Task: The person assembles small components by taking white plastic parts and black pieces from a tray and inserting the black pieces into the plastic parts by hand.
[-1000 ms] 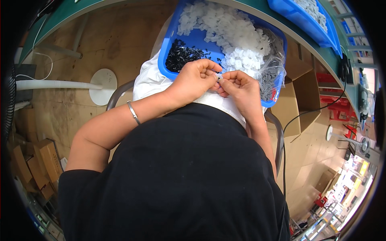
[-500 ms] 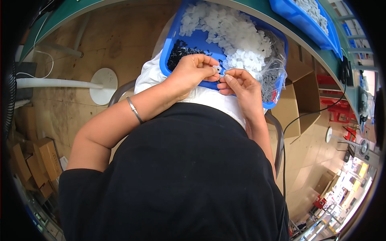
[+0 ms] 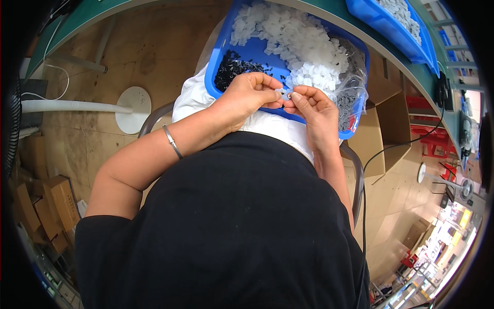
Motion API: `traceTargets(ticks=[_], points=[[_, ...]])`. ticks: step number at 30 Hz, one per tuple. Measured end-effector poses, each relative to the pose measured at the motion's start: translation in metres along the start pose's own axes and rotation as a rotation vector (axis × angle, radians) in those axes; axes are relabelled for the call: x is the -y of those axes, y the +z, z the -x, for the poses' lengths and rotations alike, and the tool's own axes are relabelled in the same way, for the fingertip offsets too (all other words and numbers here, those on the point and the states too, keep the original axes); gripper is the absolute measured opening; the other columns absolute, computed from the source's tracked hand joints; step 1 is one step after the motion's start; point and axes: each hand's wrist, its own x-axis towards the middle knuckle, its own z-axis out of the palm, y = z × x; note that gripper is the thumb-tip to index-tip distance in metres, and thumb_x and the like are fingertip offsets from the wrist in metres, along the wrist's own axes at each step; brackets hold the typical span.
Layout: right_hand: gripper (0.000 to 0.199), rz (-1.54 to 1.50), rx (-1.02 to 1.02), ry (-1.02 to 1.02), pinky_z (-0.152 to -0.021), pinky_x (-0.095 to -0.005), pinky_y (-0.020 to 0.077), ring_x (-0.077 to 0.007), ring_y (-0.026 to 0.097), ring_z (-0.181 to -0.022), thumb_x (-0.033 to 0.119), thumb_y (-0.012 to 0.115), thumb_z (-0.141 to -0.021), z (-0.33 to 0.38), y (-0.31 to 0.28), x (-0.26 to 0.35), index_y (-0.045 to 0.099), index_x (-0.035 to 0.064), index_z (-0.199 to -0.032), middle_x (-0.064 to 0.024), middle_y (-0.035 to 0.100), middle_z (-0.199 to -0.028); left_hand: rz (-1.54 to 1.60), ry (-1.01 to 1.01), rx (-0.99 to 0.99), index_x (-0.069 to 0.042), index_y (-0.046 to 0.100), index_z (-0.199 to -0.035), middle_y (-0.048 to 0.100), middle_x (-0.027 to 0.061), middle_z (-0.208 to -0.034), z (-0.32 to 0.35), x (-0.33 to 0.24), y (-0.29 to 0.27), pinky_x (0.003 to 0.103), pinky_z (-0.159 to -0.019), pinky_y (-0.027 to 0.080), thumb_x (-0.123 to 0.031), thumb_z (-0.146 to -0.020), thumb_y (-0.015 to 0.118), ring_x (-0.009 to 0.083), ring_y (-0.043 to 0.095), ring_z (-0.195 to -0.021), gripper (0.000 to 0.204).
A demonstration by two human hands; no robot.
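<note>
Over the near edge of a blue tray (image 3: 278, 62) on my lap, my two hands meet at a small translucent white plastic piece (image 3: 285, 94). My left hand (image 3: 250, 96) pinches it between thumb and forefinger. The fingertips of my right hand (image 3: 315, 107) are closed at its other side, where a tiny dark spot shows; whether they hold a separate part is too small to tell. Beyond the hands lies a heap of similar white pieces (image 3: 293, 38). Small black parts (image 3: 234, 69) are piled at the tray's left, and a clear plastic bag (image 3: 350, 95) with grey parts at its right.
A green table (image 3: 128, 6) curves along the far side, carrying another blue bin (image 3: 393, 26) of pale pieces at right. Cardboard boxes stand at right (image 3: 378, 123) and lower left (image 3: 56, 206). A white round stand base (image 3: 133, 110) is on the floor; a black cable (image 3: 396, 146) hangs at right.
My right hand has shifted slightly right, and its fingertips now meet the left hand's at the white piece. The piece appears turned, showing more of its face. The left hand has barely moved.
</note>
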Motion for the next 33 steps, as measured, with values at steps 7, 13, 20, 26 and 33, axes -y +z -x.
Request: traceTargets(ticks=[7,13,20,26,33], points=[[0.013,0.033,-0.019,-0.042,-0.070,-0.0236,0.0529,-0.0119,0.063,-0.075,0.005,0.063,-0.090,-0.002,0.001,-0.006,0.063,-0.0044,-0.100,-0.0071,0.065,-0.088,-0.018,0.035,0.003,0.006,0.057,-0.106,0.064,0.0119,-0.095,0.001,0.002,0.003,0.026,-0.079,0.054,-0.002,-0.086,0.064,0.0162,0.066,-0.086,0.023],[0.014,-0.049,0.010,0.013,-0.067,-0.0234,0.0514,-0.0107,0.061,-0.075,0.006,0.064,-0.090,-0.003,-0.001,-0.007,0.063,-0.0041,-0.099,-0.0064,0.064,-0.088,-0.024,0.084,-0.009,0.006,0.057,-0.105,0.064,0.0107,-0.093,0.003,0.003,0.006,0.025,-0.078,0.054,-0.003,-0.086,0.064,0.0150,0.065,-0.085,0.022],[0.015,0.067,-0.025,-0.004,-0.066,-0.0217,0.0482,-0.0096,0.058,-0.072,0.007,0.062,-0.091,-0.003,0.004,-0.010,0.059,-0.0036,-0.100,-0.0058,0.063,-0.086,-0.089,0.148,-0.018,0.006,0.057,-0.105,0.065,0.0101,-0.095,0.006,0.006,0.008,0.024,-0.078,0.053,-0.001,-0.088,0.062,0.0139,0.065,-0.085,0.019],[0.014,0.052,-0.047,0.022,-0.065,-0.0216,0.0472,-0.0094,0.057,-0.070,0.007,0.062,-0.091,-0.004,0.003,-0.011,0.060,-0.0026,-0.100,-0.0049,0.062,-0.086,-0.131,0.161,0.018,0.008,0.057,-0.109,0.065,0.0111,-0.098,0.007,0.006,0.008,0.024,-0.081,0.054,0.000,-0.089,0.060,0.0140,0.066,-0.088,0.022],[0.012,0.096,-0.007,-0.036,-0.064,-0.0212,0.0504,-0.0088,0.062,-0.071,0.004,0.061,-0.091,0.000,0.010,-0.009,0.059,-0.0042,-0.101,-0.0074,0.065,-0.085,-0.139,0.187,0.007,0.009,0.056,-0.115,0.065,0.0120,-0.101,0.006,0.009,0.008,0.024,-0.082,0.054,0.001,-0.089,0.060,0.0144,0.065,-0.089,0.027]])
